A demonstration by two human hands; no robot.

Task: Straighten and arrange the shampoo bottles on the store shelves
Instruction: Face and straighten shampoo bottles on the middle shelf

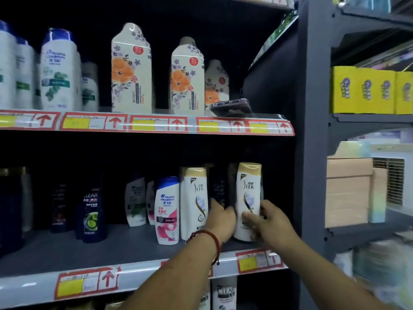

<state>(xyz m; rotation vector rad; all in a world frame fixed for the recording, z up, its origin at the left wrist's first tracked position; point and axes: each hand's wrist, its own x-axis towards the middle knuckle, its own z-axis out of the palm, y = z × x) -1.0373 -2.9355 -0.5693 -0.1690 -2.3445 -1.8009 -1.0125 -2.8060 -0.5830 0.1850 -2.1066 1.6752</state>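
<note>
On the lower shelf (125, 249), my right hand (266, 222) grips a white gold-capped Slek bottle (248, 189) standing upright at the shelf's right end. My left hand (221, 217), with a red cord on its wrist, reaches into the gap between that bottle and a second white Slek bottle (194, 198); its fingers curl around a dark bottle (218, 189) set further back. A white and pink Head & Shoulders bottle (167, 209) stands left of the Slek bottles. Dark Clear bottles (91, 211) stand further left.
The upper shelf (156, 124) carries white blue-capped bottles (59, 70), floral cream bottles (131, 70) and a phone (232, 107) lying at its front right. A grey upright post (312, 130) bounds the shelves on the right; yellow boxes (362, 90) sit beyond it.
</note>
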